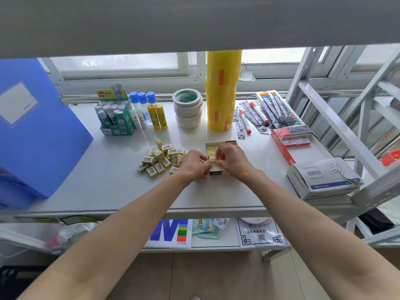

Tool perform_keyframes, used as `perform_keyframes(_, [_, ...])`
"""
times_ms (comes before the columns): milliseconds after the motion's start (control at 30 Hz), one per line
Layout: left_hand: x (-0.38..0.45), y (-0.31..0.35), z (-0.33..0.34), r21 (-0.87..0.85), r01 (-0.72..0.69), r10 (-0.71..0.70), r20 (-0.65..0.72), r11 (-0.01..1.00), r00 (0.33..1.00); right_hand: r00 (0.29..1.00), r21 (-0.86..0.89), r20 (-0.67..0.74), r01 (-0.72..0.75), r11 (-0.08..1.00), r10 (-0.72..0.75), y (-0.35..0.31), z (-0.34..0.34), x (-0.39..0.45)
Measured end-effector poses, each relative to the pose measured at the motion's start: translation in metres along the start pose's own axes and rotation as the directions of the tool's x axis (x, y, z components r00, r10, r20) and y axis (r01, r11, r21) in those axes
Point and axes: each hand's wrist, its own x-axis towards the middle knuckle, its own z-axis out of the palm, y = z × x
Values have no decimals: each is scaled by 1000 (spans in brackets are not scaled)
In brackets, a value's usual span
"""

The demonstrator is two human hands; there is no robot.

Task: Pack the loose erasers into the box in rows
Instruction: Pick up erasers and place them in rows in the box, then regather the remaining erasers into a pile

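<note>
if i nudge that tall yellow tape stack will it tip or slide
Probably tips: the yellow tape stack is tall on a narrow base. Its separate rolls might shear apart. The smooth white table may let it slide if pushed low.

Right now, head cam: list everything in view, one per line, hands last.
loose erasers: pile of many, cream, left of box
box: 1, brown and white, centre, a few erasers inside
blue folder: 1, far left
glue sticks: green display box, back left
yellow tape stack: 1, back centre
masking tape rolls: stack, white, left of yellow tape stack
markers: red-capped, back right
paper clip box: 1, white and blue, right
left hand: at box's left edge, fingers curled
right hand: over box, pinching an eraser
</note>
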Motion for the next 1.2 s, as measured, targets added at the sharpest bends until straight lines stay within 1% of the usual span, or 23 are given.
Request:
perform_keyframes(133, [1, -1, 0, 52, -20, 20, -1, 998, 1000, 999, 10, -1, -38, 999, 38, -2, 5, 1])
perform_keyframes(233, [-3, -1, -6, 79, -84, 82, 28, 993, 996, 998, -28, -22, -66, 997, 66, -3, 3, 2])
perform_keyframes(267, [-4, -2, -10, 98, -127, 130, -17, 987, 991, 997, -43, -36, -69, 997, 67, -5, 2, 2])
perform_keyframes(300, [-6, -6, -16, 134, -181, 196, -110, 974, 974, 997, -51, -55, -64, 997, 61, -8, 0, 1])
perform_keyframes(333, [-8, -13, -23, 180, -226, 264, -234, 957, 935, 996, -48, -80, -51, 998, 47, -12, -1, 0])
perform_keyframes(367, [-9, -21, -31, 241, -248, 324, -358, 938, 876, 994, -33, -106, -30, 999, 27, -17, -2, -1])
perform_keyframes(400, [-11, -32, -41, 317, -235, 364, -450, 919, 815, 992, -14, -126, -2, 1000, 1, -23, -2, -3])
perform_keyframes(433, [-12, -44, -51, 382, -191, 377, -502, 904, 778, 991, 0, -131, 30, 1000, -30, -31, -1, -5])
perform_keyframes(467, [-14, -56, -62, 421, -140, 364, -518, 896, 774, 991, 7, -116, 62, 998, -61, -41, 0, -6])
perform_keyframes(533, [-15, -80, -80, 450, -39, 278, -478, 892, 833, 994, -5, -35, 104, 995, -104, -63, 8, -9])
perform_keyframes(600, [-14, -99, -92, 475, 20, 189, -388, 880, 902, 993, -99, 69, 102, 990, -96, -83, 21, -11])
perform_keyframes(667, [-15, -112, -96, 509, -16, 183, -280, 861, 943, 990, -219, 137, 57, 974, -27, -95, 33, -11])
perform_keyframes(700, [-16, -117, -96, 517, -49, 202, -243, 854, 949, 988, -263, 154, 26, 965, 15, -97, 38, -10])
perform_keyframes(733, [-18, -119, -95, 516, -89, 237, -229, 852, 944, 985, -291, 163, -5, 957, 55, -98, 42, -9])
perform_keyframes(800, [-22, -122, -91, 499, -173, 332, -250, 849, 909, 982, -297, 155, -57, 953, 107, -98, 46, -7])
perform_keyframes(867, [-24, -121, -87, 493, -228, 399, -276, 840, 875, 983, -263, 152, -56, 963, 99, -99, 51, -5])
perform_keyframes(1000, [-21, -118, -83, 492, -256, 438, -299, 832, 848, 984, -160, 174, -3, 987, 32, -104, 59, -7])
perform_keyframes(1100, [-17, -117, -79, 526, -290, 482, -272, 799, 833, 981, -105, 192, -6, 994, 27, -105, 60, -5])
perform_keyframes(1200, [-14, -119, -76, 521, -332, 515, -255, 786, 819, 975, -55, 223, -10, 998, 22, -101, 58, -2])
